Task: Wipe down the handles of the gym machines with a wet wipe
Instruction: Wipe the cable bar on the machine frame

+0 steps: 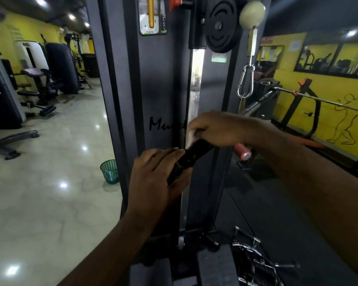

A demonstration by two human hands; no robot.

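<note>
A black handle grip (194,153) slants up to the right in front of the dark cable machine column (161,83). My left hand (155,178) grips its lower end. My right hand (213,129) curls over the upper end and holds a white wet wipe (191,135) against the grip. A red grip end with a silver cap (242,152) shows just under my right wrist. Above hang a silver carabiner (246,81) and a cream ball stopper (252,13).
A green mesh bin (110,171) stands on the glossy floor left of the column. A black weight plate (222,24) hangs up top. Chrome cable attachments (254,263) lie at the machine's foot. Other machines (41,79) stand at left; a barbell rack (310,100) lines the yellow right wall.
</note>
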